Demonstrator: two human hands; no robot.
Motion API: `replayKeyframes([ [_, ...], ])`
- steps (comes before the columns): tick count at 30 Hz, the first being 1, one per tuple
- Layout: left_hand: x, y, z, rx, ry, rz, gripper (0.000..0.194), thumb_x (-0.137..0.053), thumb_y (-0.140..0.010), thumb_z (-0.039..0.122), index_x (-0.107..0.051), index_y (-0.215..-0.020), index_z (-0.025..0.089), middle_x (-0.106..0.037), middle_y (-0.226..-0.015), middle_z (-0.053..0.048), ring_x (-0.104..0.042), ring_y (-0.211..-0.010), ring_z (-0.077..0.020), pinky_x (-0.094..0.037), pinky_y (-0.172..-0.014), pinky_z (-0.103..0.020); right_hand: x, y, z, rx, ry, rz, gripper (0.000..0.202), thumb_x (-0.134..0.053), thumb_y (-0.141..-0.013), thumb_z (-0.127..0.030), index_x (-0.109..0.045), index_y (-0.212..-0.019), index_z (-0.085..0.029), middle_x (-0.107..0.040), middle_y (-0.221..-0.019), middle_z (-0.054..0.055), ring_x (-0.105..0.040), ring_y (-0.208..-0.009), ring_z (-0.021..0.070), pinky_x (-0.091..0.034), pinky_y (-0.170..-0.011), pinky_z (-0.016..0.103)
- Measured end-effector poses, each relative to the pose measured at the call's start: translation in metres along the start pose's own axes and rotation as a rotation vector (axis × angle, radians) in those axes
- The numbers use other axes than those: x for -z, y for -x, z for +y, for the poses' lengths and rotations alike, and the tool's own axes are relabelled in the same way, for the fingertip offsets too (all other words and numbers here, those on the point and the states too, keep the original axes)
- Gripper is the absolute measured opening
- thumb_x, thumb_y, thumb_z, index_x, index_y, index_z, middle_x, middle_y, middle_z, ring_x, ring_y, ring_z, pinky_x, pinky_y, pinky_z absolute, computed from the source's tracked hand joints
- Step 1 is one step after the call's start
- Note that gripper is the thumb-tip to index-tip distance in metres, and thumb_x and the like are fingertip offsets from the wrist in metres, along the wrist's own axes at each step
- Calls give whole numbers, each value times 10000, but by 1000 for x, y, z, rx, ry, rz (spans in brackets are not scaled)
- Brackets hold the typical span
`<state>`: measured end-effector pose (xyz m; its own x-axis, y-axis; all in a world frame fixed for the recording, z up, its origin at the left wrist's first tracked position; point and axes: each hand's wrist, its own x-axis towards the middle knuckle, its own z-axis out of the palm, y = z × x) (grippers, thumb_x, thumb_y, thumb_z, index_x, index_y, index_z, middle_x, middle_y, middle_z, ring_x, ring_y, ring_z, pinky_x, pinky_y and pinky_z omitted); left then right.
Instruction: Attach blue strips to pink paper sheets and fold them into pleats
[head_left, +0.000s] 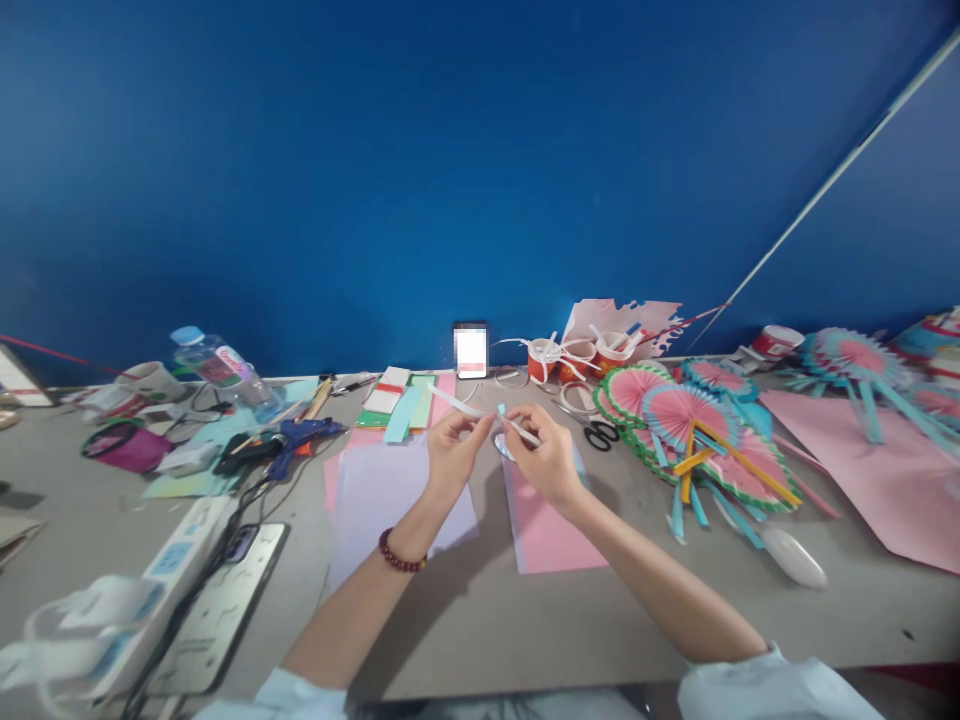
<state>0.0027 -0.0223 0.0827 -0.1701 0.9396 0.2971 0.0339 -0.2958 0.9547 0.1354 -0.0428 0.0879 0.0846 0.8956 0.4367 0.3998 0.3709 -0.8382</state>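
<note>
A narrow white strip (459, 402) runs between my two hands above the middle of the table. My left hand (454, 450) pinches it between thumb and fingers, a long end sticking out to the upper left. On its other side my right hand (546, 455) is also closed on the strip, fingertips close to those of my left hand. A small light-blue piece (502, 410) shows between the fingertips. Beneath the hands lie a lilac sheet (382, 500) and a pink sheet (551, 530).
A phone (471, 352) stands against the blue wall. Black scissors (601, 434) and folded paper fans (694, 415) are at the right. Left are a glue gun (300, 445), a bottle (225, 370), a power strip (169, 570) and another phone (221, 610).
</note>
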Motion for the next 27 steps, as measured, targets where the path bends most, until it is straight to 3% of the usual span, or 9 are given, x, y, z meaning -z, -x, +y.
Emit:
replayKeyframes([
  [12,-1,0,-8,69,107,-62,166,-731,-677,333,-707,-725,176,-692,-760,-33,-621,-723,-158,-489,-680,-271,1,-1,-1,1,1,-15,189,-512,-814,-313,-637,-900,-201,-405,-514,-62,-403,-470,101,-389,-515,218],
  [22,-4,2,-5,54,135,-107,140,-726,-683,318,-707,-719,184,-698,-773,-35,-633,-750,-160,-500,-693,-272,-2,-2,2,19,-12,62,131,-562,-800,-305,-634,-807,-196,-522,-579,-29,-472,-511,108,-394,-510,217],
  [27,-4,2,-8,57,158,-100,151,-722,-680,320,-691,-709,175,-682,-761,-34,-617,-744,-156,-487,-689,-266,-2,-2,2,104,61,95,120,-561,-801,-268,-647,-786,-185,-610,-635,-7,-524,-544,113,-417,-542,214],
])
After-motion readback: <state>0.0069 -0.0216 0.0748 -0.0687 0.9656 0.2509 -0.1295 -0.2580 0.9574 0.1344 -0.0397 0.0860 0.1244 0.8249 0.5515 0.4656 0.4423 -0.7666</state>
